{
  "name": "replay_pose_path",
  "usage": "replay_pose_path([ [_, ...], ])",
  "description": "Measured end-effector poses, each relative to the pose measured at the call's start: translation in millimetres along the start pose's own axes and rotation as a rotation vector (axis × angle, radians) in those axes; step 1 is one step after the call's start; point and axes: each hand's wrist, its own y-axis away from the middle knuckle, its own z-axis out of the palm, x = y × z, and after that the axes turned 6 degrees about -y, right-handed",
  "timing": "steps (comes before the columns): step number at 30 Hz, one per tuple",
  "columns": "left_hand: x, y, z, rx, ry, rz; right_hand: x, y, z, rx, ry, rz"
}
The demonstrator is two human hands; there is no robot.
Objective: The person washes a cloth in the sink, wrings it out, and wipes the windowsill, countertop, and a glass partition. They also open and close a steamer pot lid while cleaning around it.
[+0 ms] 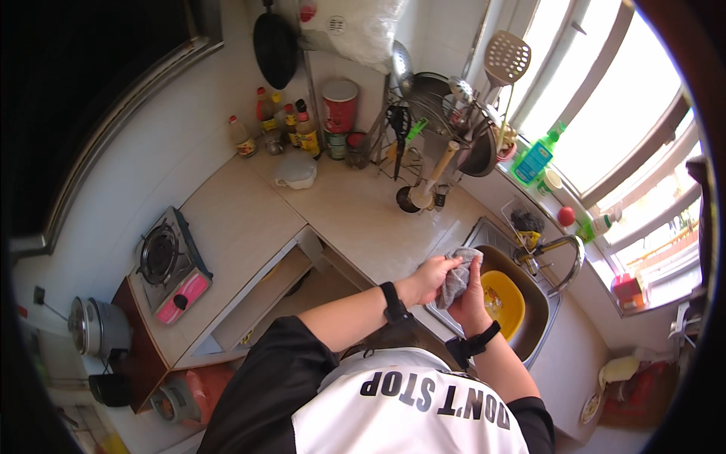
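Note:
A bunched grey cloth (pixel 454 284) is gripped between my two hands, over the left edge of the sink. My left hand (pixel 426 279) holds it from the left, thumb laid across its upper part. From the right, my right hand (pixel 471 303) grips the same cloth with fingers pointing up along it. Just right of my right hand, a yellow plastic basin (pixel 512 301) sits inside the stainless steel sink (pixel 539 335). Some water seems to lie in the basin, over a printed pattern. A curved chrome faucet (pixel 573 255) rises at the sink's far right side.
A portable gas stove (pixel 170 267) stands on the left counter (pixel 238 198). Sauce bottles (pixel 306 133) and a lidded white bowl (pixel 296 170) stand at the back. A rack of utensils and pans (pixel 437 142) fills the corner. Spray bottle (pixel 533 159) and red ball-like object (pixel 566 216) line the windowsill.

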Motion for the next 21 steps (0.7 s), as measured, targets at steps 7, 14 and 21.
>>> replay_pose_path([
  [7, 9.4, 0.4, -24.8, -0.058, -0.290, -0.101, 0.5, -9.9, -4.4, 0.144, 0.428, -0.178],
  [14, 36.3, 9.5, -23.0, 0.279, -1.265, 0.580, -22.7, -7.7, 4.9, 0.170, 0.304, -0.066],
  [21, 9.6, 2.2, -10.2, -0.124, -1.423, 0.493, -30.4, 9.8, 2.8, 0.031, 0.454, -0.194],
])
